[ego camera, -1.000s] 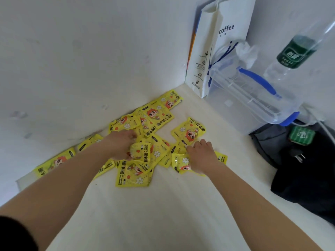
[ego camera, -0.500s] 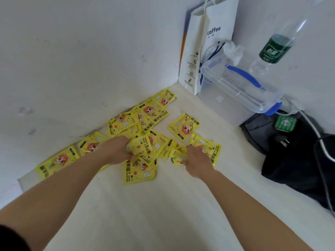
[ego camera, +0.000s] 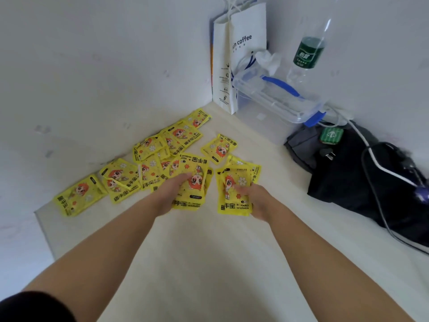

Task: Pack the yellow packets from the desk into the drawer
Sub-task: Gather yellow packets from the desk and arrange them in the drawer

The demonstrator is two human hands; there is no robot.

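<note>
Loose yellow packets (ego camera: 80, 195) scattered far left along the wall. Left hand (ego camera: 171, 192) closed on a small stack (ego camera: 191, 184), right hand (ego camera: 257, 201) closed on another (ego camera: 234, 194), long axes pointing away. Remaining packets nearer the left hand. No drawer visible.

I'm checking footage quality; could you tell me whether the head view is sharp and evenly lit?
Head view: soft, even light without glare; wide-angle bending tilts the water bottle and paper bag; slight blur on the black bag; packet print by both hands readable.
</note>
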